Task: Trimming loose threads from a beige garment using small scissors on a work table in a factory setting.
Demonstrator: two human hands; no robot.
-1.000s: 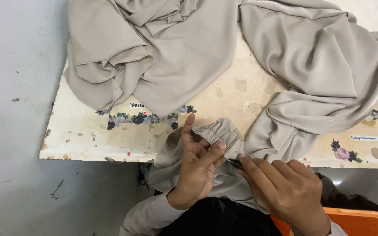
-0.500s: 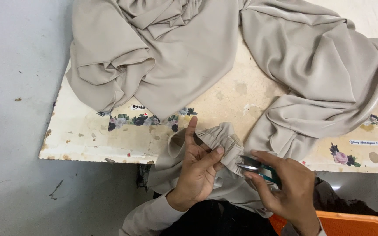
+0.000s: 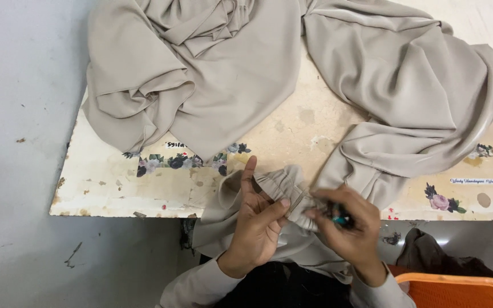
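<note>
A large beige fabric garment (image 3: 246, 74) lies bunched across the worn table (image 3: 115, 177). Its gathered, elastic-like cuff (image 3: 283, 185) hangs over the table's front edge. My left hand (image 3: 255, 222) pinches that cuff between thumb and fingers. My right hand (image 3: 346, 225) holds a small thread snipper (image 3: 338, 215) with a teal and dark grip, its metal tip against the cuff's ruffled edge.
The table has a cream top with floral stickers along its front edge (image 3: 440, 199). Grey floor (image 3: 12, 114) lies to the left. An orange plastic rim (image 3: 457, 288) and dark cloth (image 3: 435, 256) sit at the lower right.
My right hand has moved back to the left, bringing the snipper's tip up against the cuff. My left hand keeps its hold on the gathered edge.
</note>
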